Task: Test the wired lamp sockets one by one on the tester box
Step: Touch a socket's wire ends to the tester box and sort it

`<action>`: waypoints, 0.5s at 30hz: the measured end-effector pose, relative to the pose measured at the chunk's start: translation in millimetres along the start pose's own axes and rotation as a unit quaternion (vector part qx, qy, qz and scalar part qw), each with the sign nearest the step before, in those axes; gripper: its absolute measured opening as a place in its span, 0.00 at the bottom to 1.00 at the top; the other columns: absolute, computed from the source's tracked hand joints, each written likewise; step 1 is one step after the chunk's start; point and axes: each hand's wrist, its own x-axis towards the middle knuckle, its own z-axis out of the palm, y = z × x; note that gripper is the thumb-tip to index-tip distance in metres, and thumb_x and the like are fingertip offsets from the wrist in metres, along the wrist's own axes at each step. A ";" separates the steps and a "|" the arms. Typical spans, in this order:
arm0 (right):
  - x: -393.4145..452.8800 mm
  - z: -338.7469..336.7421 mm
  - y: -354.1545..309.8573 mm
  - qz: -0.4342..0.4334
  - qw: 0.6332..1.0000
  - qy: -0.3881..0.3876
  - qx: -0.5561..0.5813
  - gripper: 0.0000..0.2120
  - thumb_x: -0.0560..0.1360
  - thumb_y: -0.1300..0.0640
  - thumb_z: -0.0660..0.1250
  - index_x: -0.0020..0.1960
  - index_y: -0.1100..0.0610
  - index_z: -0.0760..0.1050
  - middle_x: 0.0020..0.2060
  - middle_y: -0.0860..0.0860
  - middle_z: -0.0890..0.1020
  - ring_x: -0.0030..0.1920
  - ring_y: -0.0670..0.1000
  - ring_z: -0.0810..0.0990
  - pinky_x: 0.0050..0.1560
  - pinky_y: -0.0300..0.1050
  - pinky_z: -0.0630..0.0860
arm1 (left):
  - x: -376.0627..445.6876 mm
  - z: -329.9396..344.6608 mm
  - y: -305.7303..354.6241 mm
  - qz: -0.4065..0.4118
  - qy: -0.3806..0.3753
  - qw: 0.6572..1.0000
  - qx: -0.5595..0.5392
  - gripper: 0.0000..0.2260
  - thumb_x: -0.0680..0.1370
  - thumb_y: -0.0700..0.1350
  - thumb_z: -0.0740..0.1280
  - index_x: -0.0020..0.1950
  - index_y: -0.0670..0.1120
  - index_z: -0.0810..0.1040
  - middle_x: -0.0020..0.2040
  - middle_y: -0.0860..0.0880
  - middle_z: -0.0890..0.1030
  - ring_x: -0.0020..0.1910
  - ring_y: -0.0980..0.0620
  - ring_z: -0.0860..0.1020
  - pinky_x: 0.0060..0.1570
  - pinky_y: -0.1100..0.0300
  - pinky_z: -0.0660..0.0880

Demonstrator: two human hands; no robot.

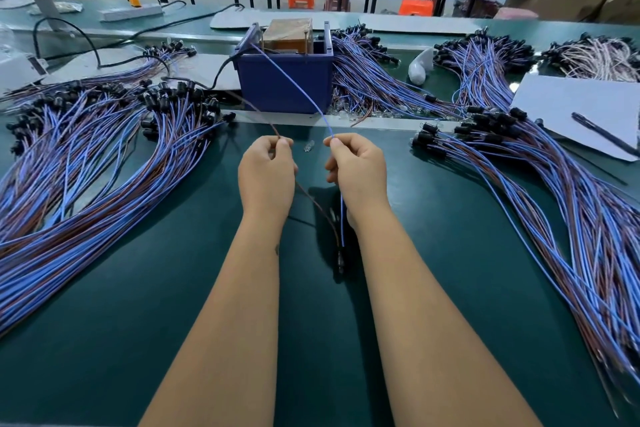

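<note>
While your left hand (266, 173) pinches the brown wire (313, 199) and your right hand (358, 172) the blue wire (294, 80), either lead could slip off the tester box (285, 83) contacts.

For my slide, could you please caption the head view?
Left hand pinches brown wire, right hand blue wire, before the tester box.

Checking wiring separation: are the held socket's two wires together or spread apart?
Spread: left hand pinches the brown wire, right hand the blue wire, which reaches the dark blue tester box.

Two bare forearms, no sleeves or gloves; left hand (266, 177), right hand (358, 173); small dark mark, possibly a tattoo, on left forearm.
</note>
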 end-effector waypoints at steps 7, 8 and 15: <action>-0.2 1.9 -0.7 0.008 1.000 0.011 0.024 0.08 0.81 0.62 0.60 0.46 0.58 0.76 0.27 0.51 0.75 0.27 0.48 0.71 0.26 0.36 0.70 | 0.3 1.1 -2.1 0.024 -0.013 0.999 0.035 0.10 0.81 0.45 0.59 0.49 0.51 0.80 0.21 0.60 0.69 0.20 0.58 0.62 0.21 0.69 0.58; 0.1 2.1 -0.6 0.011 1.000 0.012 0.025 0.08 0.81 0.62 0.59 0.46 0.59 0.75 0.27 0.51 0.75 0.27 0.48 0.71 0.26 0.36 0.70 | 0.2 1.0 -2.0 0.025 -0.013 0.999 0.037 0.10 0.81 0.45 0.59 0.49 0.51 0.80 0.21 0.60 0.69 0.20 0.58 0.62 0.21 0.70 0.58; -1.3 2.0 -1.5 0.023 1.000 0.011 0.016 0.06 0.80 0.61 0.61 0.47 0.59 0.75 0.26 0.51 0.76 0.28 0.48 0.73 0.26 0.36 0.71 | 4.1 -5.7 -2.6 0.004 0.038 0.999 0.039 0.10 0.81 0.44 0.60 0.48 0.50 0.80 0.19 0.59 0.68 0.20 0.59 0.63 0.21 0.69 0.59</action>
